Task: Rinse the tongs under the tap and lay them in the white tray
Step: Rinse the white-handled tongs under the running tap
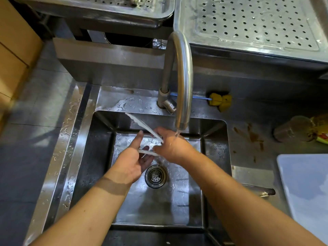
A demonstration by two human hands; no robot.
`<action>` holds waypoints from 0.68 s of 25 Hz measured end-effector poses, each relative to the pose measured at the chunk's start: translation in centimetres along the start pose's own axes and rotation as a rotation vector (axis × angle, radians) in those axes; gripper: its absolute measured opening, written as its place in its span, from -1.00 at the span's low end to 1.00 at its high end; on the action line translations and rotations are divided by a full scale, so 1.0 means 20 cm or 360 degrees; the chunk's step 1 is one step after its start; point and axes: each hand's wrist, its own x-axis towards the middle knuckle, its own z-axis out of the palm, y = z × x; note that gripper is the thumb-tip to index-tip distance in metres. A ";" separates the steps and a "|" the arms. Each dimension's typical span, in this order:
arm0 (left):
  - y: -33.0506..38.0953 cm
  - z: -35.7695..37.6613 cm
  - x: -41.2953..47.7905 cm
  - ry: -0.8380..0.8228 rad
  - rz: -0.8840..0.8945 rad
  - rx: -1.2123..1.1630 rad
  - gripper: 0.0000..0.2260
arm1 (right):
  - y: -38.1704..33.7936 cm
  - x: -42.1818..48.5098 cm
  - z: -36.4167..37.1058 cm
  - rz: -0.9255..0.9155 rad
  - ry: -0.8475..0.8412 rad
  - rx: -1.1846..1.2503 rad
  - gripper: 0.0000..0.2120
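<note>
One pair of clear plastic tongs (142, 126) by one curved steel tap (185, 77), water running: right hand (173, 148) grip pinches them, left hand (132, 162) grip wide, fingers touching; one white rectangular tray (305, 183) on the counter.

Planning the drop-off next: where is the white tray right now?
In the head view, the white tray lies on the counter at the right edge, just right of the sink and nearer than the clear cup.

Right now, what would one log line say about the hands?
step: rinsing | tongs: over sink | right hand: grips tongs, under water | left hand: touches tongs | white tray: without tongs
</note>
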 end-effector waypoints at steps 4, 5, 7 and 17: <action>-0.05 0.02 0.00 0.0081 0.0014 -0.0104 -0.52 | 0.01 -0.06 0.07 -0.0303 0.0283 -0.0490 -0.64; -0.06 0.03 0.00 0.0065 -0.0016 -0.0205 -0.45 | 0.01 -0.07 0.07 -0.0258 0.0306 -0.0499 -0.65; -0.07 0.04 0.00 -0.0061 -0.0078 -0.0361 -0.31 | 0.03 -0.09 0.06 -0.0115 0.0310 -0.0594 -0.72; -0.21 0.12 -0.04 -0.0203 0.0007 0.0518 -0.77 | 0.18 -0.30 0.02 0.0470 0.0003 0.0656 -0.73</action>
